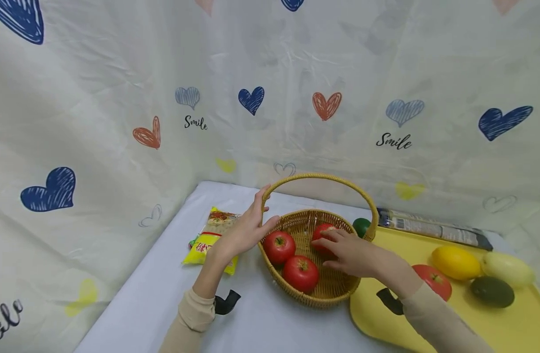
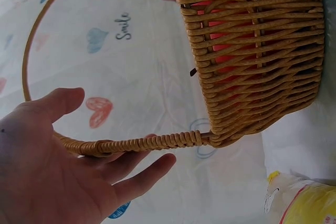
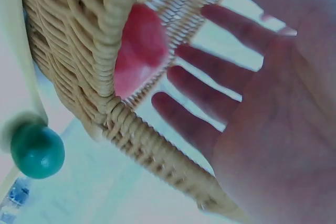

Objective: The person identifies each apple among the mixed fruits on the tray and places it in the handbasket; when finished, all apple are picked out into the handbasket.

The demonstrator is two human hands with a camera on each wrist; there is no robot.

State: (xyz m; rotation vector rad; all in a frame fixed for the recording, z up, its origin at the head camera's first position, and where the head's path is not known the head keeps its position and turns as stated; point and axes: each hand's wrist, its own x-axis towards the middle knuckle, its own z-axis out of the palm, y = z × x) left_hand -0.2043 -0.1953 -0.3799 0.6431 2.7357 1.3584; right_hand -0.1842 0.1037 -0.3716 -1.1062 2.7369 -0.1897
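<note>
A wicker basket (image 1: pixel 303 235) with a tall arched handle (image 1: pixel 316 175) stands on the white-covered table. Three red apples lie inside: a left apple (image 1: pixel 279 247), a front apple (image 1: pixel 300 273) and a back apple (image 1: pixel 325 230), partly covered by my right hand (image 1: pixel 355 255). That hand hovers over the basket's right side, its fingers extended and spread towards the back apple; the right wrist view shows nothing in its grasp. At the handle's left side is my left hand (image 1: pixel 245 230). In the left wrist view its thumb stands apart while the loosely extended fingers pass behind the handle.
Right of the basket, a yellow tray (image 1: pixel 384 304) bears another red apple (image 1: pixel 433 282), a lemon (image 1: pixel 456 262), a pale fruit (image 1: pixel 508 269) and a dark green fruit (image 1: pixel 492 291). A green fruit (image 1: pixel 361 226) sits behind the handle. Food packets (image 1: pixel 217 230) lie left; long packages (image 1: pixel 433 229) lie behind the tray.
</note>
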